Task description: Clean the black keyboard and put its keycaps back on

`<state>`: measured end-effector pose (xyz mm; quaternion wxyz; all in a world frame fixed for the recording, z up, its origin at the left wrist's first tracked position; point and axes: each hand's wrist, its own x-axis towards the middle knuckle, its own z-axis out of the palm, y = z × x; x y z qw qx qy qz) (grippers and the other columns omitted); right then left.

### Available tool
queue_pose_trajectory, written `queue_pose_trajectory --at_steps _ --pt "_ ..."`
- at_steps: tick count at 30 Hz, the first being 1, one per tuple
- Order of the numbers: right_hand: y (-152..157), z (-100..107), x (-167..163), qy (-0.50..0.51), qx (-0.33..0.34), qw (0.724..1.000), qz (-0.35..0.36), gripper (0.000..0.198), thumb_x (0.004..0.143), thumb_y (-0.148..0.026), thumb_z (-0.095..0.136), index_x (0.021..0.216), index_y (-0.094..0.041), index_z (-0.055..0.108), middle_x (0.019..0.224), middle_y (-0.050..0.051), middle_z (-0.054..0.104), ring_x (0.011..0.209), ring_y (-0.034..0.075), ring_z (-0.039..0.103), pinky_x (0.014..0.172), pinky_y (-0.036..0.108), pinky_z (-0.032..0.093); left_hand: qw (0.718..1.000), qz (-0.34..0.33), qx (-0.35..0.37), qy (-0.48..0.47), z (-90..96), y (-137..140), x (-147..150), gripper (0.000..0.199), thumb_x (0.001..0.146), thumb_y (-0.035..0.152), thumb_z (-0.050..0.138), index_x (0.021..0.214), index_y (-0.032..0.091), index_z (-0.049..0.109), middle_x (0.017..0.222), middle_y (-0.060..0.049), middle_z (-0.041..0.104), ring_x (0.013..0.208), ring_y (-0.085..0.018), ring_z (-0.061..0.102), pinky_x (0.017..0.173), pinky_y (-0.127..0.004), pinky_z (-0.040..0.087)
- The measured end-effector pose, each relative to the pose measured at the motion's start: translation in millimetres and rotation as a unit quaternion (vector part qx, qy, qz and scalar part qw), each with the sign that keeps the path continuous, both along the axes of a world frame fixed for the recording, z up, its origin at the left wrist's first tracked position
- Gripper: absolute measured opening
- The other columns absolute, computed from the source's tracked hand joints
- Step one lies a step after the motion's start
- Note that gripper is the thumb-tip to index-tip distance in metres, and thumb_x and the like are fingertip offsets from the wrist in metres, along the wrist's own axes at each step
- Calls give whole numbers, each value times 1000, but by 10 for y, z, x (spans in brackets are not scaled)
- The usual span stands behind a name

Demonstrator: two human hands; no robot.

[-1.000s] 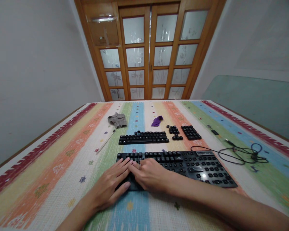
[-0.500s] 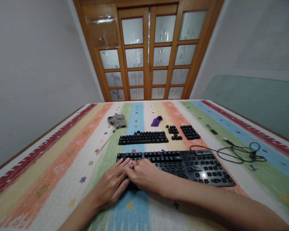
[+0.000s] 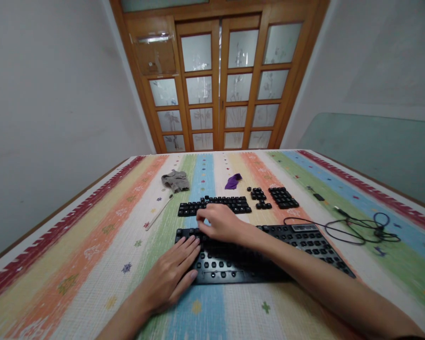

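Note:
A black keyboard point(image 3: 230, 276) lies on the table, with many keycaps off its lower rows and caps along its top row. My left hand point(image 3: 173, 269) rests flat on its left end, fingers stretched out and open. My right hand point(image 3: 221, 222) is over the upper edge of the keyboard, its thumb and fingers curled in a pinch. Its fingertips are close to the block of loose black keycaps point(image 3: 241, 206) behind the keyboard. Whatever those fingertips hold, if anything, is hidden. The right forearm crosses over the keyboard and covers part of it.
Further right lie smaller groups of keycaps point(image 3: 283, 197). A looped black cable point(image 3: 363, 231) trails from the keyboard. A grey cloth point(image 3: 176, 181), a thin stick with a dark tip point(image 3: 159, 213) and a purple cloth point(image 3: 233, 181) lie behind. The tablecloth point(image 3: 102, 250) is striped.
My right hand has moved off my left hand and the keyboard's left end, away from me to the loose keycaps. My left hand stays on the keyboard. The view has shifted slightly.

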<state>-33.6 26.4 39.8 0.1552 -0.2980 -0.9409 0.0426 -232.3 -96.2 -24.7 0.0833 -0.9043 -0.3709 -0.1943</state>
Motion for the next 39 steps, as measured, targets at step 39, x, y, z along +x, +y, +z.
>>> queue_pose_trajectory --at_steps 39 --pt "1050 -231 -362 -9 -92 993 -77 28 86 -2 53 108 -11 67 98 14 71 110 27 54 90 33 39 998 25 -55 28 -9 30 -26 56 108 38 32 158 15 19 159 -13 31 148 -28 26 116 -51 35"
